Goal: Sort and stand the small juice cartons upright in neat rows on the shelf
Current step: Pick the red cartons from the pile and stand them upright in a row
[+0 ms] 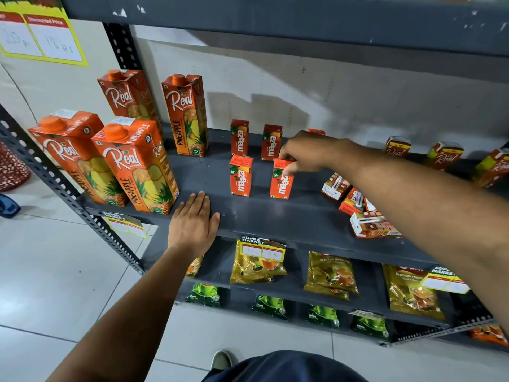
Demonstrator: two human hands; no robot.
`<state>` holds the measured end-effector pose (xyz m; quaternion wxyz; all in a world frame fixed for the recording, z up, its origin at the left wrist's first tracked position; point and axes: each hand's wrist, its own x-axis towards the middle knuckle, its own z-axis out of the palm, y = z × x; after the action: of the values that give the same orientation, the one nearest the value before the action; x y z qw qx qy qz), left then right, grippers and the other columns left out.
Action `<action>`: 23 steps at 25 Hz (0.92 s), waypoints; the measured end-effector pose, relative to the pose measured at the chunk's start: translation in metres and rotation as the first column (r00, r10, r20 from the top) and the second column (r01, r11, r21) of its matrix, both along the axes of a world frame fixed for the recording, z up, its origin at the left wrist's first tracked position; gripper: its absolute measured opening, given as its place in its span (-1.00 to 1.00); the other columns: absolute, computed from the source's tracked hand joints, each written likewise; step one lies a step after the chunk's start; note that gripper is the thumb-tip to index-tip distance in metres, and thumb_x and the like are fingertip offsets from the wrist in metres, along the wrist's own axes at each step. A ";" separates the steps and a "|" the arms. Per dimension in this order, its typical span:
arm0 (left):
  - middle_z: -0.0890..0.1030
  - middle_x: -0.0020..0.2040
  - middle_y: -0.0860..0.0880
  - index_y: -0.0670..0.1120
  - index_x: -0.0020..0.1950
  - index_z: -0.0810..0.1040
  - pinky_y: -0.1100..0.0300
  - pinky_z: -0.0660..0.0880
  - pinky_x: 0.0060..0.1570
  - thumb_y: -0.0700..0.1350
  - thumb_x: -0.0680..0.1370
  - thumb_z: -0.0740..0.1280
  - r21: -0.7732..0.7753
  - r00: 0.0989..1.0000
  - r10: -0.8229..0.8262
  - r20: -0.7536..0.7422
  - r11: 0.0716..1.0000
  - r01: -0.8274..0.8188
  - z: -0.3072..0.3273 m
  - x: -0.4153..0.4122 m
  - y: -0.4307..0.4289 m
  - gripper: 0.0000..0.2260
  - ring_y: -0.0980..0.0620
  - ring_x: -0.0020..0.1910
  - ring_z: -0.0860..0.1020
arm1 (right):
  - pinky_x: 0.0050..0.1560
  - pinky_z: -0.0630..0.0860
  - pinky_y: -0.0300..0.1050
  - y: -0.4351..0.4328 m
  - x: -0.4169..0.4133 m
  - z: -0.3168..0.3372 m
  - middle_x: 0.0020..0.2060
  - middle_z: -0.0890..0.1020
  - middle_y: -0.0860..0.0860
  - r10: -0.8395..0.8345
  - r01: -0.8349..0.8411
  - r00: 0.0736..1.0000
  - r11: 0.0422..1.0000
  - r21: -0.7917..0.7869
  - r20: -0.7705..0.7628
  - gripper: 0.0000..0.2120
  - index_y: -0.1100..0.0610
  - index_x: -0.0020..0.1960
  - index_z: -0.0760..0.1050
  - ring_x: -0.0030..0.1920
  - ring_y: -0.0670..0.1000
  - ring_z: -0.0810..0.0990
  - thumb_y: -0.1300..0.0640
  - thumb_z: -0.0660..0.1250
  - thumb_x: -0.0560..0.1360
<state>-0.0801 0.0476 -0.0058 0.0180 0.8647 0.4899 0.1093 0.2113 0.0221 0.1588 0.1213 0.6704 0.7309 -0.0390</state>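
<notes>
right hand (pixel 304 151) pinches the top of a small upright red maaza juice carton (pixel 281 181) on the dark grey metal shelf (pixel 275 216); left hand (pixel 194 221) lies flat, fingers together, on the near shelf edge

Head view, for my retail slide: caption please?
Right hand stands a Maaza carton upright; left hand rests on the shelf.

Even, fairly bright indoor light falls from above and in front, throwing soft grey shadows of the tall juice cartons (pixel 185 114) onto the back wall (pixel 358 86) toward 3 o'clock, while the underside of the upper shelf (pixel 275 17) at 12 o'clock stays dim. The wide-angle lens bends the shelf post (pixel 63 188) and shelf edges, strongest at 9 and 3 o'clock. The centre is sharp, the price label (pixel 41 37) at 10 o'clock is smeared, and the floor tiles (pixel 68 271) at 8 o'clock carry a pale sheen.
</notes>
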 end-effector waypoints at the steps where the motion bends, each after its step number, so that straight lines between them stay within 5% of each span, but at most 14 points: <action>1: 0.39 0.43 -0.21 -0.25 0.40 0.39 -0.09 0.21 0.41 0.14 0.57 -0.09 -0.003 1.000 -0.002 -0.001 1.000 0.002 0.000 0.000 0.000 -0.38 -0.18 0.45 0.30 | 0.00 0.60 0.06 -0.001 0.000 0.000 -0.02 0.68 0.03 -0.005 0.005 1.000 1.000 -0.004 -0.007 -0.61 0.09 0.15 0.58 -0.08 0.04 0.62 -0.13 0.42 0.45; 7: 0.36 0.46 -0.20 -0.24 0.42 0.36 -0.08 0.19 0.43 0.16 0.57 -0.13 0.001 1.000 -0.006 -0.007 1.000 0.006 0.000 -0.001 0.001 -0.35 -0.17 0.47 0.27 | 0.19 0.41 -0.11 -0.010 0.021 0.014 0.30 0.54 0.12 -0.106 0.120 0.970 0.991 0.054 -0.217 -0.43 0.11 0.46 0.32 0.25 0.13 0.52 -0.06 0.35 0.53; 10: 0.35 0.47 -0.19 -0.23 0.43 0.35 -0.08 0.18 0.44 0.17 0.56 -0.13 0.001 1.000 -0.003 -0.004 1.000 0.003 -0.001 0.000 0.002 -0.35 -0.16 0.48 0.26 | 0.10 0.47 -0.07 -0.020 0.057 0.019 0.18 0.59 0.13 -0.214 0.224 0.969 0.972 0.076 -0.125 -0.55 0.12 0.37 0.42 0.14 0.13 0.55 0.10 0.36 0.51; 13: 0.34 0.47 -0.19 -0.23 0.43 0.34 -0.08 0.18 0.44 0.17 0.56 -0.13 0.000 1.000 -0.005 -0.004 1.000 0.005 -0.002 0.000 0.003 -0.35 -0.16 0.48 0.25 | 0.07 0.46 -0.10 -0.045 0.081 0.010 0.16 0.60 0.09 -0.315 0.315 0.949 0.944 -0.098 0.017 -0.55 0.10 0.33 0.48 0.11 0.10 0.56 0.15 0.44 0.45; 16: 0.35 0.46 -0.20 -0.24 0.43 0.35 -0.09 0.18 0.44 0.17 0.56 -0.12 0.004 1.000 0.001 -0.003 1.000 -0.001 -0.002 0.000 0.002 -0.35 -0.17 0.48 0.26 | 0.13 0.49 -0.04 -0.066 0.097 -0.010 0.27 0.53 0.06 -0.397 0.403 0.915 0.886 -0.228 0.076 -0.46 0.06 0.34 0.46 0.16 0.09 0.53 0.05 0.50 0.41; 20: 0.34 0.47 -0.20 -0.24 0.43 0.35 -0.09 0.18 0.44 0.16 0.56 -0.11 0.003 1.000 0.004 -0.005 1.000 -0.004 -0.001 0.001 0.001 -0.35 -0.17 0.48 0.25 | 0.18 0.51 0.05 -0.082 0.106 -0.032 0.30 0.52 0.04 -0.556 0.558 0.825 0.778 -0.287 0.098 -0.09 0.05 0.44 0.31 0.18 0.10 0.55 -0.30 0.52 0.23; 23: 0.34 0.47 -0.20 -0.24 0.44 0.34 -0.09 0.17 0.44 0.16 0.56 -0.10 0.006 1.000 0.008 -0.008 1.000 -0.008 0.000 0.002 0.000 -0.36 -0.17 0.48 0.25 | 0.17 0.51 0.04 -0.088 0.106 -0.045 0.33 0.50 0.05 -0.612 0.591 0.790 0.750 -0.296 0.028 -0.02 0.04 0.46 0.26 0.22 0.12 0.54 -0.33 0.53 0.19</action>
<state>-0.0781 0.0474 -0.0055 0.0132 0.8631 0.4933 0.1074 0.3177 -0.0663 0.1136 0.1727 0.8429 0.4660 -0.2060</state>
